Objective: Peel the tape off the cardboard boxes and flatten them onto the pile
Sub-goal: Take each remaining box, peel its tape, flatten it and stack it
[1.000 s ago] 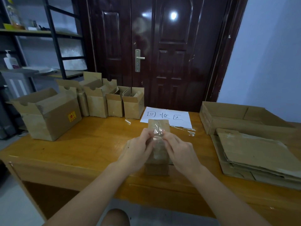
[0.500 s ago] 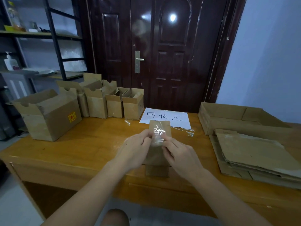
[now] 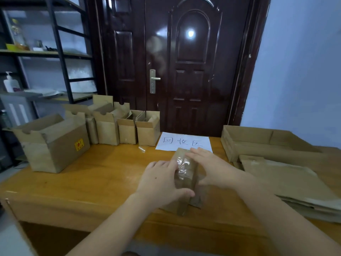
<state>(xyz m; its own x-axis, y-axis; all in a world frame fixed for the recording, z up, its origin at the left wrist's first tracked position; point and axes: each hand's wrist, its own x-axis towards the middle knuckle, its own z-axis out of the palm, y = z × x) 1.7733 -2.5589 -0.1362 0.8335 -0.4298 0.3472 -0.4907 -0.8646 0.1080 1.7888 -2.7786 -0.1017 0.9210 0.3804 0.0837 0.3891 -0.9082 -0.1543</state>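
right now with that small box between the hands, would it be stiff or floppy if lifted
Probably floppy: the small box already looks squashed between the left hand and right hand. Likely light, being thin cardboard that looks empty. The crinkled tape on it may be slick or sticky to the touch.

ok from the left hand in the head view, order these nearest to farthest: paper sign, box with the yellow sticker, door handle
From the left hand:
1. Paper sign, just beyond the hands on the table.
2. Box with the yellow sticker, off to the left on the table.
3. Door handle, on the door behind the table.
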